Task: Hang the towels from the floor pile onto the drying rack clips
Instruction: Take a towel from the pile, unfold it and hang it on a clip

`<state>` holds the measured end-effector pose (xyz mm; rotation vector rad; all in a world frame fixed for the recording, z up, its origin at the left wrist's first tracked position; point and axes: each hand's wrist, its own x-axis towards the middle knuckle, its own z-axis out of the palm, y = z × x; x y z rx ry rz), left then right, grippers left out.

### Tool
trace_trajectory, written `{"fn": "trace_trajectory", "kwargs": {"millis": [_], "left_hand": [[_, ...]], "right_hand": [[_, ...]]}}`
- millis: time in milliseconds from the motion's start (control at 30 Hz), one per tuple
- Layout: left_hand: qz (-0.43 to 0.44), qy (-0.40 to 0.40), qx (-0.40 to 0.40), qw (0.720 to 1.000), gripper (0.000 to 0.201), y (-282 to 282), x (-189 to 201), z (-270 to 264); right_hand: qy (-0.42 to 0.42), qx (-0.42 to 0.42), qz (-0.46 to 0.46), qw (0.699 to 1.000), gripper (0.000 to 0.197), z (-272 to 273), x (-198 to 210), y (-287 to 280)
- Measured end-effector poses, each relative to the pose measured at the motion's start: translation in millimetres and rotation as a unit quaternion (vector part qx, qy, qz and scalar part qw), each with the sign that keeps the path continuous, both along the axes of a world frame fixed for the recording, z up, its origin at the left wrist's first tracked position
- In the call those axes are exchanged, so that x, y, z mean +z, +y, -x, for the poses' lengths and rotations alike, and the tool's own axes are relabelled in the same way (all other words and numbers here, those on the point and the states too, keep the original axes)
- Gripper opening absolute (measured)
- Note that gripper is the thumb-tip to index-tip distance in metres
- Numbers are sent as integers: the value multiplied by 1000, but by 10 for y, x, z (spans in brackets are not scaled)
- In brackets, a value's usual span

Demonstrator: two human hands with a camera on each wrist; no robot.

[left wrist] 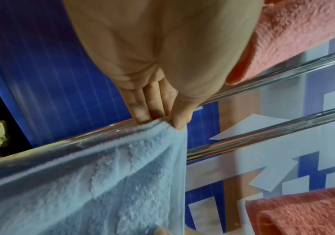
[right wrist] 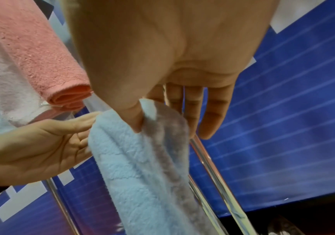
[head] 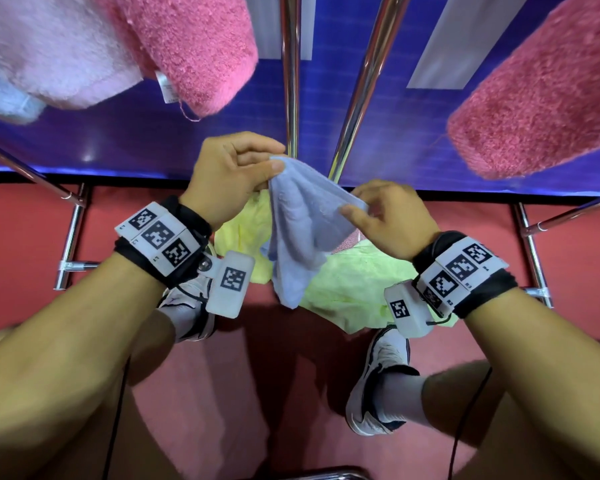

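Head view: light blue towel (head: pixel 302 233) held up between both hands before chrome rack bars (head: pixel 361 88), above yellow-green floor pile (head: pixel 354 282). Left hand (head: pixel 229 174) pinching one top corner, thumb against fingers; right hand (head: pixel 392 216) pinching the other. Pink towels (head: pixel 201 46) hanging overhead.

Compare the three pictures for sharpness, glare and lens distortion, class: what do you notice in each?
Head view: straight rack bars splay outward, glare streaks them, focus fairly sharp on the blue towel. Left wrist view: left hand looms large and soft, background smeared. Right wrist view: right hand likewise oversized, towel pile slightly blurred.
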<state>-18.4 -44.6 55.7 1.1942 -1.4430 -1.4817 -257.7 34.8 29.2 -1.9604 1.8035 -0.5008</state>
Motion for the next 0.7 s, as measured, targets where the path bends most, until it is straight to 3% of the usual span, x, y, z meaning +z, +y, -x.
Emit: {"fn": "trace_trajectory", "kwargs": {"millis": [100,233,533,700], "left_hand": [[-11,-5,53,999,15,-74,-47,-84],[-6,-32,61,998,19,-85,-104,-86],[-6,-60,107,992,17,-68,-141,-9],[0,-71,122,990,11,-63,-109,6]], "right_hand": [[-6,-51,32,998,35,72,14,20],[-20,-73,48,996,31,109,48,58],[-205,-147,137,958,15,72,127,16],[-273,-142,115,945,37,87,129,-2]]}}
